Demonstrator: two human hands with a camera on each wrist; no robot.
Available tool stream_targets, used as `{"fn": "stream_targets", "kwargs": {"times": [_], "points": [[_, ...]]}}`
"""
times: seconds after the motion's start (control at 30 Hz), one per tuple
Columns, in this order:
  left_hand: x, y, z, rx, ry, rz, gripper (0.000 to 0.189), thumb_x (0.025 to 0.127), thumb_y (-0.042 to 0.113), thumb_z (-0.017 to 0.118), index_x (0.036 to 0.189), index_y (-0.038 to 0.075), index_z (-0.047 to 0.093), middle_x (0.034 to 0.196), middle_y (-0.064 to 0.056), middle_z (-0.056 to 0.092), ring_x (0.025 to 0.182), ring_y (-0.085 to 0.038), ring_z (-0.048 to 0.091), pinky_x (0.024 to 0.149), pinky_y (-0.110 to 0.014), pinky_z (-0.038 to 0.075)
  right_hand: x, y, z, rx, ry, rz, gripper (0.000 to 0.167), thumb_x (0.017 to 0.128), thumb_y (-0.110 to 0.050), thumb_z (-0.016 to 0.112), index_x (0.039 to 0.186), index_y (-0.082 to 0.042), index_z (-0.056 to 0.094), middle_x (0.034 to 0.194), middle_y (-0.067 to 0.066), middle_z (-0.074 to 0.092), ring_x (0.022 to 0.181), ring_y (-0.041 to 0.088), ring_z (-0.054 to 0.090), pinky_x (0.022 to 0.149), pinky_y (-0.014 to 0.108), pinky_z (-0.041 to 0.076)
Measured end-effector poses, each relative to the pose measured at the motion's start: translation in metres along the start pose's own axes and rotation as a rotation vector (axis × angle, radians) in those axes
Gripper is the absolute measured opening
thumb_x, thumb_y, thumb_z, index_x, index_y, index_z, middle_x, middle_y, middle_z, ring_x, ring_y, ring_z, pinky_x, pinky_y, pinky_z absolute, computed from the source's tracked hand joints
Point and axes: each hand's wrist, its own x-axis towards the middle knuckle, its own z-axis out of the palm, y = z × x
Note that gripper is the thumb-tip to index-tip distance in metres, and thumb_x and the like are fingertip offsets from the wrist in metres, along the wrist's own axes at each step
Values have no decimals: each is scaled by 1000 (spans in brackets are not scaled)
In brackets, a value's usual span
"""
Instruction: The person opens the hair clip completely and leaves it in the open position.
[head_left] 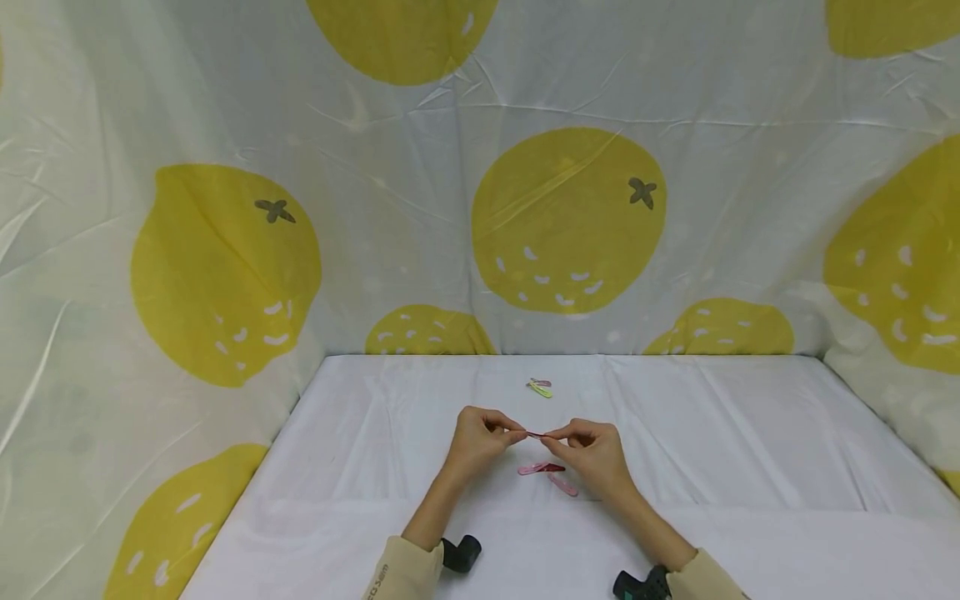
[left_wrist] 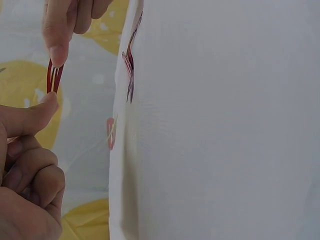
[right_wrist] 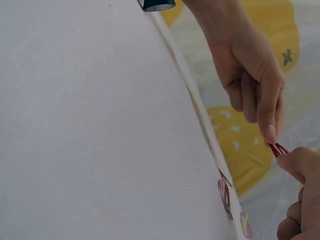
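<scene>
A dark red snap hair clip [left_wrist: 55, 77] is held in the air between both hands. My left hand [head_left: 478, 442] pinches one end between thumb and forefinger, while my right hand [head_left: 592, 454] pinches the other end. In the left wrist view the clip's slim metal strips show between the fingertips; its ends are hidden under them. Below the hands, on the white cloth, lie a pink hair clip [head_left: 531, 469] overlapping a red hair clip [head_left: 555, 468], and a second pink clip [head_left: 564, 486] close beside them.
Farther back on the white-covered table [head_left: 735, 433] lie a yellow-green hair clip [head_left: 541, 390] and a pinkish clip [head_left: 543, 383], close together. Lemon-print cloth [head_left: 405, 208] hangs behind and at the sides. Black camera mounts [head_left: 462, 553] sit at both wrists.
</scene>
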Motion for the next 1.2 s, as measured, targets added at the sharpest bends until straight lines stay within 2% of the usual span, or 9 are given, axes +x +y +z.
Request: {"fn": "stream_targets", "kwargs": {"times": [0.17,0.33,0.67,0.9,1.2], "points": [[0,0,2,2,-3,10,5,78,0,86,77,-1,81,66,-15,71,53,-1,36,50,-18,27,-1,1,0,-6,21,-28,6,81,1,85,85,-1,82,50,7,34,51,-2,30,43,25,25],[0,-1,2,14,-9,25,5,80,2,86,78,0,82,68,-13,72,54,-2,39,50,-18,29,1,0,-1,-4,41,-16,6,81,-1,86,84,-4,82,51,5,38,50,-2,31,43,23,26],[1,-3,-2,-1,-25,53,4,81,3,86,83,0,83,75,-16,76,58,-2,44,54,-17,35,1,2,-1,3,25,-30,9,80,0,86,87,-3,83,53,7,42,53,-1,33,44,24,26],[1,-3,-5,-7,-51,74,6,83,2,85,89,1,84,84,-15,79,65,-4,54,58,-16,42,1,3,-1,-5,19,-27,9,80,-2,87,88,-5,84,55,7,45,55,0,36,46,23,30],[1,-2,-7,-30,-60,46,12,82,4,86,94,2,84,88,-18,79,64,-4,45,57,-16,36,2,5,-2,10,5,-49,9,80,-1,86,89,-3,83,55,9,48,56,0,37,46,25,30]]}}
